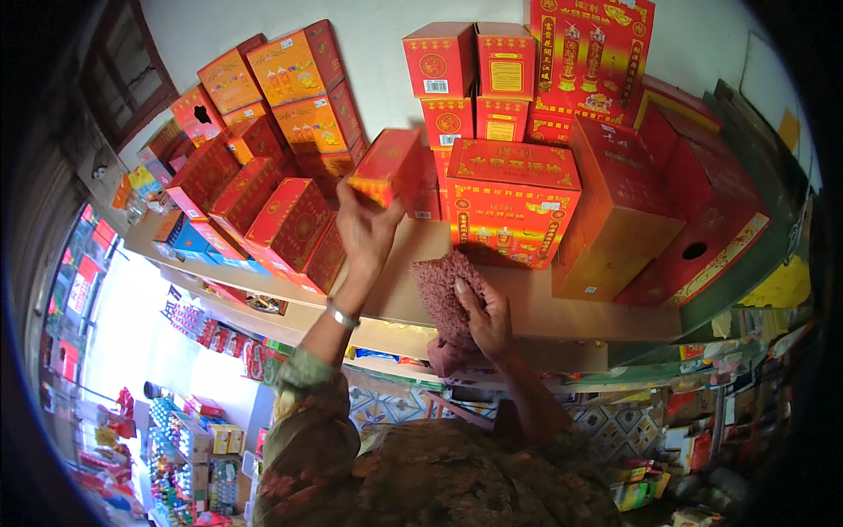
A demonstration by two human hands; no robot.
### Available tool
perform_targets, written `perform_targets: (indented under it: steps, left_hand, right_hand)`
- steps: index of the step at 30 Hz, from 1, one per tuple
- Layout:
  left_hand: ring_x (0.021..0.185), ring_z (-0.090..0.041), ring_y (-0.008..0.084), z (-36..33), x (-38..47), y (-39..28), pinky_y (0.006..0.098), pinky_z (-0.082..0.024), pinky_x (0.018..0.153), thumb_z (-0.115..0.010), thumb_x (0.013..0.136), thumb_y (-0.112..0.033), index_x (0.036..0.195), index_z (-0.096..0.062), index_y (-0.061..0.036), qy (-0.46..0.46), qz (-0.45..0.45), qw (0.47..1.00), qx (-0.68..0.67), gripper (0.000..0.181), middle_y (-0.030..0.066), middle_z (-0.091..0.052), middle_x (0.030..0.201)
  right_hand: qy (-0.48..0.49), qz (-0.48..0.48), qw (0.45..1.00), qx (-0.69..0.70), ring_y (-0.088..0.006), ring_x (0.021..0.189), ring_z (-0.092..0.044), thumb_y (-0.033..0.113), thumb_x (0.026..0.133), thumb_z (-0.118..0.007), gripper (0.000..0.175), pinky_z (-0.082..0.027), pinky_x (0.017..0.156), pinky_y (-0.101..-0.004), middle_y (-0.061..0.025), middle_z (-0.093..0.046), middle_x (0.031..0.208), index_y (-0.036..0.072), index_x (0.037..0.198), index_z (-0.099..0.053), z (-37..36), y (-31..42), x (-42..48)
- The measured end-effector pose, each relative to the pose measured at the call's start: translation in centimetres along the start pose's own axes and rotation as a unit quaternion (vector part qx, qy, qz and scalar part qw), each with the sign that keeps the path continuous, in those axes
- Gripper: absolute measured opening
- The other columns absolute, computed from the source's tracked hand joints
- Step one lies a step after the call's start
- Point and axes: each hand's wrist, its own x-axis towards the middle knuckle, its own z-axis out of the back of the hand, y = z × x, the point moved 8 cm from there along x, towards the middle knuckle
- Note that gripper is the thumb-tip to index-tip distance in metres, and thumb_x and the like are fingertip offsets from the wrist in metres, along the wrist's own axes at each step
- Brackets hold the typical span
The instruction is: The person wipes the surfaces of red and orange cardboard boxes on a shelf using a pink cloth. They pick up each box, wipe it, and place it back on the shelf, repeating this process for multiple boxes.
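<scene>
My left hand [366, 227] grips the near end of a red and yellow cardboard box [390, 161], thumb on one side and fingers on the other. The box looks blurred and tilted; whether its far end rests on anything I cannot tell. In my right hand [489, 319] is a bunched mauve towelling cloth [451, 296], one end hanging over the front edge of the wooden shelf top [402, 280]. Just beyond the cloth stands a large red gift box [517, 204] with gold printing.
Red boxes [290, 221] stand in rows at left, before stacked orange boxes [296, 72]. More red boxes [440, 59] are piled against the wall. Tall cartons [619, 211] crowd the right. Below the front edge, lower shelves hold packets. Bottles [164, 428] stand at lower left.
</scene>
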Motion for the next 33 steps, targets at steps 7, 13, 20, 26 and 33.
perform_targets:
  steps: [7,13,20,26,33]
  left_hand:
    - [0.098,-0.066,0.0268,5.7,-12.4,-1.7,0.037,-0.052,0.087,-0.084,0.072,-0.016,0.129,-0.045,0.0029,0.031,0.045,0.985,0.162,0.071,0.0191,-0.066,0.106]
    - [0.101,-0.065,0.0249,5.1,-15.8,-1.6,0.0358,-0.052,0.091,-0.085,0.072,-0.016,0.133,-0.043,0.0022,0.034,-0.003,0.989,0.142,0.076,0.017,-0.065,0.111]
    - [0.097,-0.064,0.0256,5.4,-16.2,-0.5,0.0366,-0.052,0.084,-0.086,0.071,-0.019,0.126,-0.047,0.0014,0.083,0.0,0.985,0.153,0.07,0.0172,-0.062,0.106]
    - [0.099,-0.067,0.027,5.1,-15.4,-1.3,0.0344,-0.052,0.087,-0.085,0.073,-0.017,0.136,-0.044,0.0024,0.058,-0.026,0.99,0.123,0.078,0.0192,-0.064,0.109]
    - [0.09,-0.069,0.0291,5.0,-15.4,-0.2,0.0357,-0.054,0.081,-0.085,0.076,-0.025,0.135,-0.043,0.0027,0.034,-0.002,0.994,0.107,0.078,0.0201,-0.066,0.1]
  right_hand:
    - [-0.044,0.002,0.997,0.07,-0.0092,0.105,-0.06,0.019,0.103,-0.059,0.029,-0.048,0.095,-0.0287,-0.002,-0.069,0.113,-0.001,0.124,-0.064,0.0,1.9,-1.2]
    - [0.056,0.215,0.908,-0.355,-0.0361,0.123,-0.054,0.034,0.083,-0.076,0.051,-0.041,0.102,-0.047,-0.0231,-0.058,0.128,-0.004,0.115,-0.062,-7.1,10.3,1.1]
    - [0.132,0.188,0.834,-0.502,-0.0468,0.134,-0.04,0.048,0.082,-0.073,0.066,-0.026,0.111,-0.0597,-0.03,-0.05,0.131,-0.004,0.117,-0.053,-10.7,5.6,3.5]
    - [0.16,0.104,0.849,-0.493,-0.0485,0.115,-0.053,0.017,0.086,-0.067,0.046,-0.044,0.097,-0.0506,-0.0311,-0.055,0.118,-0.006,0.119,-0.044,-9.1,4.6,7.6]
    - [-0.018,0.052,0.933,-0.355,-0.0483,0.109,-0.057,-0.004,0.086,-0.055,0.041,-0.047,0.093,-0.0501,-0.0315,-0.056,0.115,-0.006,0.125,-0.043,-5.8,3.3,7.3]
